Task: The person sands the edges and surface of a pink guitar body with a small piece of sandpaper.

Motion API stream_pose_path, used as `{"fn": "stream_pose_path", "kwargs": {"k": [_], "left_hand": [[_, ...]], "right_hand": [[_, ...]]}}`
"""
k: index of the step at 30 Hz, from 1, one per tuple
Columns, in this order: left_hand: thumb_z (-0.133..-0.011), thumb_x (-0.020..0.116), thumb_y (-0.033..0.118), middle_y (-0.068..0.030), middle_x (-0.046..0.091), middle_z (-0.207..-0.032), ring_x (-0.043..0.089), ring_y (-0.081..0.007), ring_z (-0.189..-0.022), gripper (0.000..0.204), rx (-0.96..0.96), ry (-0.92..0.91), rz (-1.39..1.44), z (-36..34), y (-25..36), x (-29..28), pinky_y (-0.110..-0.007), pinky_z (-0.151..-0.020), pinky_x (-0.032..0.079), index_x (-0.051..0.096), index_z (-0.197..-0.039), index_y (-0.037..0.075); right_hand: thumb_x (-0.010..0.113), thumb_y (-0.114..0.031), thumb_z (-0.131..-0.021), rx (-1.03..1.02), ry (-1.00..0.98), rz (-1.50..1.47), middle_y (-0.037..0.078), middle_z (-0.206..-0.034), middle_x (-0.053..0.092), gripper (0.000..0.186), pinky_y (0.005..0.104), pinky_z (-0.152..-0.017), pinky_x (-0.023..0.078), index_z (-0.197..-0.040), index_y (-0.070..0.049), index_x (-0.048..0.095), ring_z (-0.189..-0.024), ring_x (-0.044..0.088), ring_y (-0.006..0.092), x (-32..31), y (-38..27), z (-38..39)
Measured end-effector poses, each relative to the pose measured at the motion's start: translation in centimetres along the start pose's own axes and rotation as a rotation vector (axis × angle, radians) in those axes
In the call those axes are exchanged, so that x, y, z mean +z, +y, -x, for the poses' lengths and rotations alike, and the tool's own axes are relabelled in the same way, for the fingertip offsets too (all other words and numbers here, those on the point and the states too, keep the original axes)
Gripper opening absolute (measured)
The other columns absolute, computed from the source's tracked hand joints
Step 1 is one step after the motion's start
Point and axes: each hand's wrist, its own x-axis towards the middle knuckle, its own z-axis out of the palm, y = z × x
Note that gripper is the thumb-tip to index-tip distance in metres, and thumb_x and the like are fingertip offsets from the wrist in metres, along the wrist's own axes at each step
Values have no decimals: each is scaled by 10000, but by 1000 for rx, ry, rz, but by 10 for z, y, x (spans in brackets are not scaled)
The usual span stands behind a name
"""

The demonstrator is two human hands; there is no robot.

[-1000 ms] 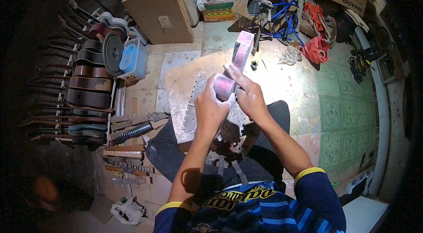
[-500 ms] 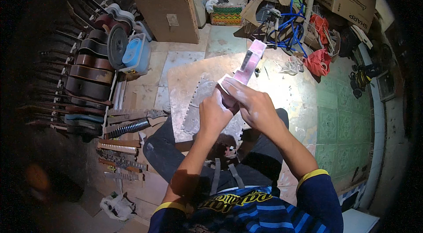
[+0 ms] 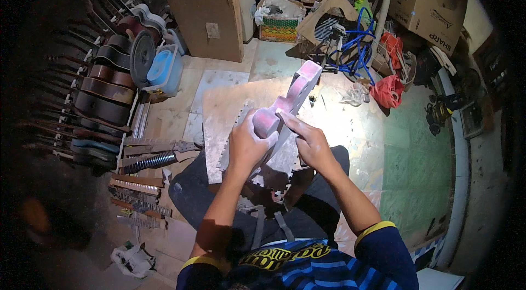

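A pink, dust-coated, curved piece [image 3: 297, 90] with rounded bulges and a squared far end stands tilted above my lap. It resembles part of an instrument, but its exact kind does not show. My left hand [image 3: 247, 145] is wrapped round its near part, beside a rounded pink bulge. On its right side, my right hand [image 3: 311, 139] has the index finger stretched along the edge and the other fingers curled in. Something small and pale shows at that fingertip; I cannot make it out. White dust coats both hands. Below lies a grey mat [image 3: 233, 147] with toothed edges.
Guitars [image 3: 107, 95] stand in a rack at the left. Necks and a coil-gripped tool [image 3: 148, 163] lie beside my left knee. A brown board [image 3: 205, 21], a patterned box [image 3: 281, 22], blue hose [image 3: 359, 49] and red bags [image 3: 387, 91] stand or lie farther off.
The pink piece has turned, showing its curved edge and rounded bulge. My left hand has moved left along it, and my right hand has shifted slightly down with its index finger now extended.
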Motion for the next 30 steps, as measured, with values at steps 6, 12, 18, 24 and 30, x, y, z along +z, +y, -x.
{"fn": "stream_pose_path", "kwargs": {"k": [6, 12, 18, 24, 30], "left_hand": [[-743, 848, 239, -185, 762, -988, 750, -374, -947, 566, 54, -33, -7, 5, 4, 4, -443, -837, 583, 669, -1259, 93], [-718, 874, 247, -191, 767, -1050, 759, -352, -986, 607, 19, -68, -55, 2, 5, 2, -426, -871, 588, 673, -1262, 69], [-706, 864, 247, -185, 768, -1031, 752, -367, -972, 586, -10, -73, -21, 7, 8, 6, -438, -858, 589, 686, -1238, 78], [-714, 864, 250, -198, 761, -1024, 749, -376, -966, 584, 44, -53, -35, 12, 1, -2, -440, -848, 588, 689, -1242, 75], [-705, 873, 263, -197, 761, -1016, 747, -385, -950, 605, 47, -4, -53, 4, -3, 6, -445, -843, 589, 689, -1253, 85]], "right_hand": [[493, 152, -756, -23, -3, 430, 159, -1491, 587, 725, 368, -939, 594, -1405, -135, 641, -1174, 703, 354, -37, -17, -22], [527, 88, -761, 351, -235, -78, 131, -1443, 633, 751, 341, -664, 608, -1455, -182, 625, -859, 751, 299, -31, 13, -15], [564, 93, -736, -109, -111, 446, 154, -1460, 615, 774, 342, -700, 613, -1459, -180, 610, -912, 739, 342, -22, 20, -12], [600, 63, -724, -2, -184, 333, 79, -1505, 582, 803, 408, -719, 624, -1481, -206, 572, -879, 732, 348, -32, 1, 1], [638, 39, -731, -59, -197, 556, 14, -1549, 542, 826, 437, -676, 611, -1502, -232, 522, -850, 727, 361, -28, 5, -1]]}}
